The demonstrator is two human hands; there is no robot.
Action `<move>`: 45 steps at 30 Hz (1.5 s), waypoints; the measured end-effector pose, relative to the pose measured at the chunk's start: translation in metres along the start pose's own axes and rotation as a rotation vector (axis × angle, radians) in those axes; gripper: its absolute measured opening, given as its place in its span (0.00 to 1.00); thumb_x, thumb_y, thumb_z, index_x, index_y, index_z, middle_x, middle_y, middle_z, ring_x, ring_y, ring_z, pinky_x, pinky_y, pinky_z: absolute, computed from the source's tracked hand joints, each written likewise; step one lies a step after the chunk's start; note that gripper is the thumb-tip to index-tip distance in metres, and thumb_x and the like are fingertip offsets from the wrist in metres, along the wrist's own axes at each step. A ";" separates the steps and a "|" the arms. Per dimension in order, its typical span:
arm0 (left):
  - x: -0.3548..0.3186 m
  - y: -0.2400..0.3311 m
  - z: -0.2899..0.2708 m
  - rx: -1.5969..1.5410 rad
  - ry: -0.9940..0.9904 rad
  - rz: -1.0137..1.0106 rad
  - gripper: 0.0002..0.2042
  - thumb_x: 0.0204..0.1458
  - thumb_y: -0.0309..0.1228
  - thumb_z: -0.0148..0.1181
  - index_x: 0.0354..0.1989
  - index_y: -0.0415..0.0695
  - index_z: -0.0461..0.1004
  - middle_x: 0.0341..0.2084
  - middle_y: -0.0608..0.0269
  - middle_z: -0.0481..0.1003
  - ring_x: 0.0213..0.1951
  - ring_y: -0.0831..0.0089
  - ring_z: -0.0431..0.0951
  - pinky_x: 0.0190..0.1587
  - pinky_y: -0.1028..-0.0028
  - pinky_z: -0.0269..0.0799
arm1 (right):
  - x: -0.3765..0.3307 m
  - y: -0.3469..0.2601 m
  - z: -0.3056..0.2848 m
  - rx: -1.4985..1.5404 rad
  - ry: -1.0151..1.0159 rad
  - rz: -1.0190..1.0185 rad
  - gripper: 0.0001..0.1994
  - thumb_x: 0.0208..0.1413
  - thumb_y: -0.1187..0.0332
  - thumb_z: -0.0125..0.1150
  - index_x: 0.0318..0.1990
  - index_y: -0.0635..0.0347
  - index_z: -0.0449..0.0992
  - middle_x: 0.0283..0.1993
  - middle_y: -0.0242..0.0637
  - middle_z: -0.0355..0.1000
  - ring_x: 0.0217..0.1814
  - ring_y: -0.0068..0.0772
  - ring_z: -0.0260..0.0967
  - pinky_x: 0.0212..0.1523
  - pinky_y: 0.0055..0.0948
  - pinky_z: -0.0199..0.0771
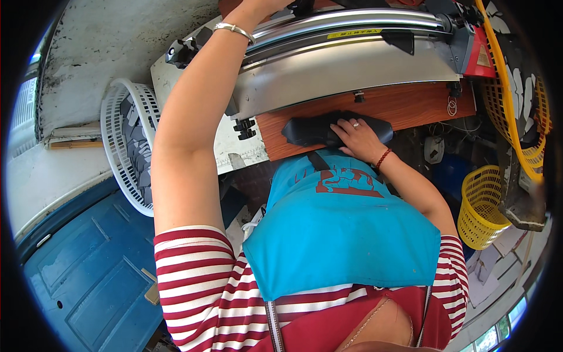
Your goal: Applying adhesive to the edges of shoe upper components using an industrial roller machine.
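Note:
My right hand (359, 138) lies with its fingers flat on a dark, smooth leather-like piece (311, 130), long and slightly curved. The piece rests along the front edge of a wood-grain board (410, 114), close to my blue apron. Stretched far forward, my left hand (265, 6) is at the top edge beside a black part of the machine; its fingers are mostly cut off by the frame. Between the hands runs the machine's metal roller (352, 23), with a sloping steel plate (346, 67) in front of it.
On the left stands a white basket (120, 146) full of dark cut pieces. A yellow-rimmed basket (510, 105) with dark and pale pieces is at the far right, and a yellow basket (484, 205) stands lower. Black knobs (245, 128) jut from the machine's front.

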State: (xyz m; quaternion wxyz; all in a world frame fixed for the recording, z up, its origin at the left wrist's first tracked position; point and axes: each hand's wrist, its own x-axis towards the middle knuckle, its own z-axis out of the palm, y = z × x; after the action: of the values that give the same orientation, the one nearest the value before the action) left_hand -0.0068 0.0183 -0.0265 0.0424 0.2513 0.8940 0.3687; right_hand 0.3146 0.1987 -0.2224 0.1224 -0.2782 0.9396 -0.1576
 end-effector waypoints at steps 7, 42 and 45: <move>-0.009 0.012 -0.010 -0.161 0.093 -0.278 0.13 0.53 0.28 0.61 0.45 0.35 0.73 0.37 0.49 0.78 0.27 0.66 0.78 0.27 0.69 0.79 | 0.007 0.023 0.007 0.000 0.204 -0.115 0.29 0.47 0.64 0.73 0.60 0.56 0.75 0.58 0.37 0.71 0.60 0.42 0.68 0.61 0.42 0.70; -0.007 0.015 -0.017 -0.469 0.209 -0.224 0.22 0.56 0.21 0.52 0.60 0.41 0.70 0.43 0.56 0.79 0.31 0.69 0.80 0.22 0.77 0.78 | -0.002 0.001 -0.032 0.154 0.554 -0.134 0.15 0.45 0.74 0.71 0.44 0.58 0.82 0.40 0.36 0.75 0.39 0.39 0.74 0.43 0.39 0.73; -0.019 0.010 -0.023 -0.347 0.289 -0.140 0.22 0.55 0.19 0.51 0.59 0.46 0.74 0.46 0.53 0.79 0.36 0.62 0.82 0.29 0.70 0.81 | -0.027 -0.021 -0.121 0.102 0.685 -0.149 0.17 0.42 0.78 0.71 0.43 0.59 0.80 0.39 0.36 0.74 0.35 0.38 0.74 0.36 0.36 0.71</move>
State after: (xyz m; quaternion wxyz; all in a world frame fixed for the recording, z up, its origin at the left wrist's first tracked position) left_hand 0.0076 0.0004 -0.0050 -0.0182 0.1221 0.8291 0.5453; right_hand 0.3087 0.2246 -0.0990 -0.1977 -0.2707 0.8941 -0.2969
